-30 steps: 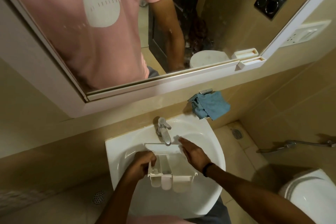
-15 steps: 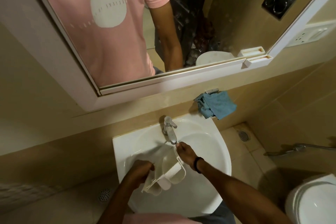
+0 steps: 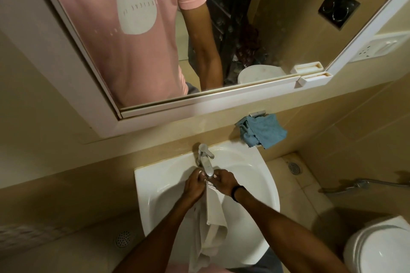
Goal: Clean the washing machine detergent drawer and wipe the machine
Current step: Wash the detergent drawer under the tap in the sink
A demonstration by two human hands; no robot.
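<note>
The white plastic detergent drawer (image 3: 213, 226) stands on edge over the white sink (image 3: 261, 184), its long axis running from the tap toward me. My left hand (image 3: 195, 185) grips its far end from the left, and my right hand (image 3: 224, 180) grips the same end from the right, just under the spout of the chrome tap (image 3: 206, 162). A black band sits on my right wrist. I cannot tell whether water is running.
A blue cloth (image 3: 261, 132) hangs on a wall hook behind the sink's right side. A large mirror (image 3: 277, 29) covers the wall above. A toilet (image 3: 381, 248) stands at the lower right, a spray hose (image 3: 355, 184) on the right wall, floor drains at both sides.
The drawer was lying flat in the basin, then tilted, and now stands on edge. Both hands have moved to its far end under the tap. The camera has shifted left.
</note>
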